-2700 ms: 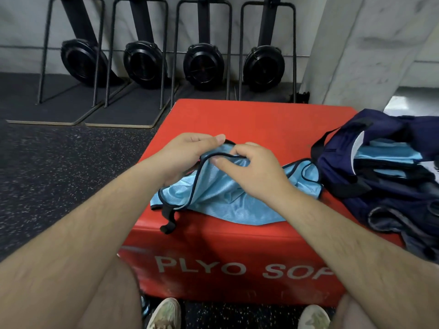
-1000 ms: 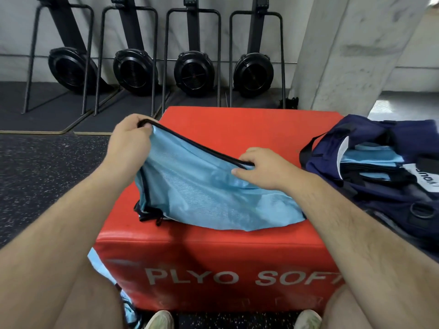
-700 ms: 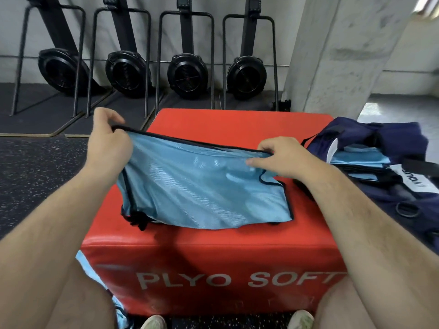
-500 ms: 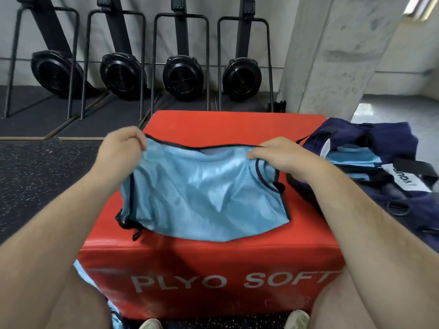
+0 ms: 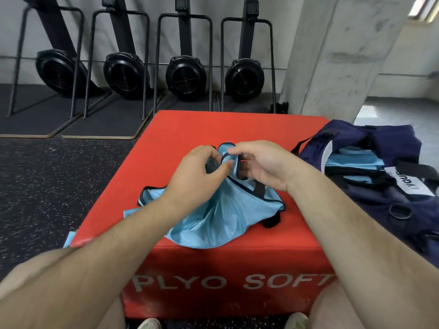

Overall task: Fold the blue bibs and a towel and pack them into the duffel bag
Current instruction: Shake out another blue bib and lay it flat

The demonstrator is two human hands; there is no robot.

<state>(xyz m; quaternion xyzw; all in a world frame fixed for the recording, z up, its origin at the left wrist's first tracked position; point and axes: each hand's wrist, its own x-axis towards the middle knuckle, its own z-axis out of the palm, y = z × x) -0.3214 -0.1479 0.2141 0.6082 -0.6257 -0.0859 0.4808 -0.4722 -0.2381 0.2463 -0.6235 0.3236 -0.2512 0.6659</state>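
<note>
On top of red box: blue bib lies bunched, lower edge hanging just over the front lip of the red box.
L hand: left hand w/ fingers curled round the gathered top of the bib, thumb pressed against the cloth.
R hand: right hand pinches the black-trimmed strap end, fingertips touching the same bunch; both hands meet at one spot.
Bag: duffel bag sits open on the right, touching the box side; folded bibs already stacked inside.
Spare cloth: another blue piece peeks out low at the box's left edge; can't tell if bib or towel.
Background: four black fan machines by the wall, concrete pillar beyond the bag.
Stage (my read): mid-fold on this bib, several packed, at least one piece + towel left.
Risk 1: cloth looks slick & thin; if the layers aren't squared, fold prob slides apart once let go.
Risk 2: bib overhangs the front; a tug could drag it off to the floor.
Risk 3: black straps dangle loose, could snag or stick out of the fold.
Risk 4: piece at left is easy to miss.
</note>
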